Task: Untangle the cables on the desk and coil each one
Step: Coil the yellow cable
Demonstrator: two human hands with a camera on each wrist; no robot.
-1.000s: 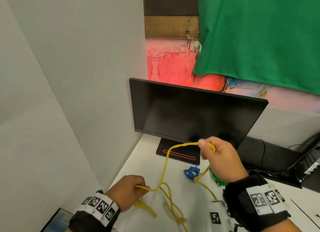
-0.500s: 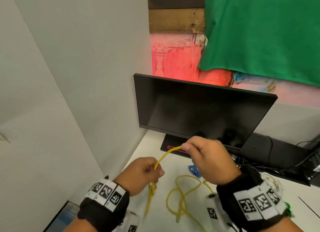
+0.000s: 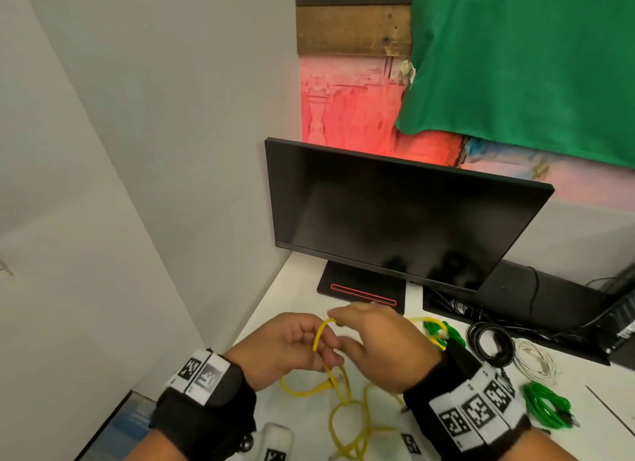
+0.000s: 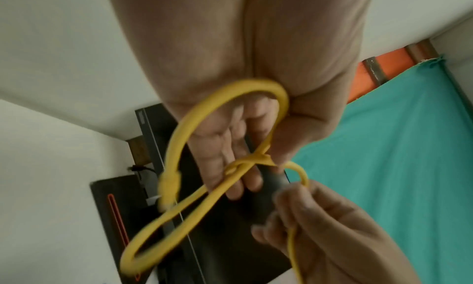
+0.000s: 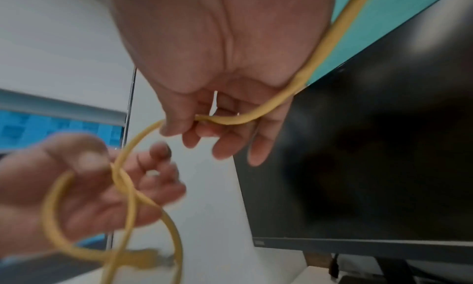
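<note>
Both hands are pinching the yellow cable (image 3: 321, 337) above the table (image 3: 302, 288), left hand (image 3: 288, 347) gripping the loop, right hand (image 3: 381, 347) feeding; slack below is probably risking a fresh snag.

Yellow cable (image 3: 347, 412) — black monitor (image 3: 395, 220) — green cloth (image 3: 532, 65)

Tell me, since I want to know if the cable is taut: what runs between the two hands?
A short arc of the yellow cable bridges the left hand and the right hand, curved rather than taut; the right wrist view shows it.
</note>
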